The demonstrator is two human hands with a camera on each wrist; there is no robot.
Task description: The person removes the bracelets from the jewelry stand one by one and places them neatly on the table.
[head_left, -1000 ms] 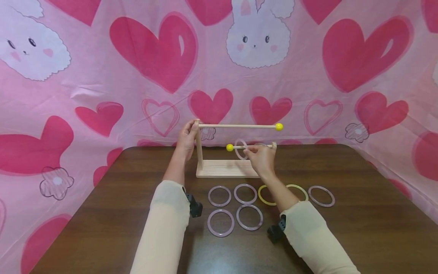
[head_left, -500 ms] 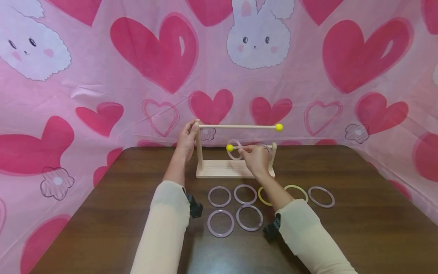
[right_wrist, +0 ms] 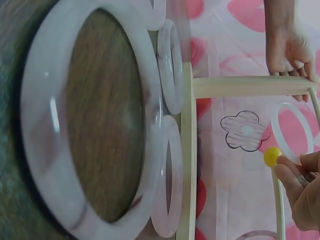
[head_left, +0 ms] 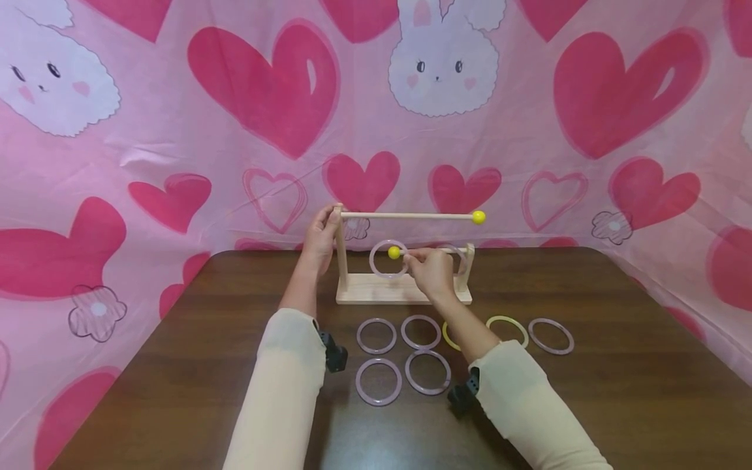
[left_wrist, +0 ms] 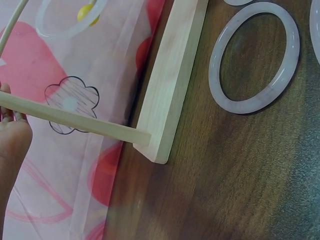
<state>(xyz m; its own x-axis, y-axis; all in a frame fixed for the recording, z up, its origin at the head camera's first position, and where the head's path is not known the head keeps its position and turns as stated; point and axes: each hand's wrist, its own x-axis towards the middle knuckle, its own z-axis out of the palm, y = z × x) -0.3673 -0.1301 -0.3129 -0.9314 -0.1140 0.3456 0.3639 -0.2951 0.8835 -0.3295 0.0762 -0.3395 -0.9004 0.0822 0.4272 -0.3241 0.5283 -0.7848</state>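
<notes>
A wooden stand [head_left: 376,297] has two horizontal rods tipped with yellow balls. My left hand [head_left: 320,241] grips the top of its left post [head_left: 343,261]. Between thumb and fingertips, my right hand [head_left: 433,273] pinches a pale lilac ring [head_left: 371,259] beside the yellow ball [head_left: 394,252] of the lower rod. In the right wrist view, this ring [right_wrist: 275,125] stands at the ball end; whether it still encircles the rod I cannot tell. Another pale ring [head_left: 465,262] hangs on the lower rod near the right post, partly behind my right hand.
Several lilac rings [head_left: 359,337] lie flat on the brown table [head_left: 235,365] in front of the stand. Two yellow rings [head_left: 508,318] lie among them, one partly under my right forearm. The upper rod [head_left: 411,216] ends in a yellow ball [head_left: 478,217]. Behind hangs a pink heart-patterned cloth [head_left: 517,137].
My right hand has moved left along the lower rod, drawing the pinched ring to the ball end. The ring has turned to face the camera more. My left hand stays on the post.
</notes>
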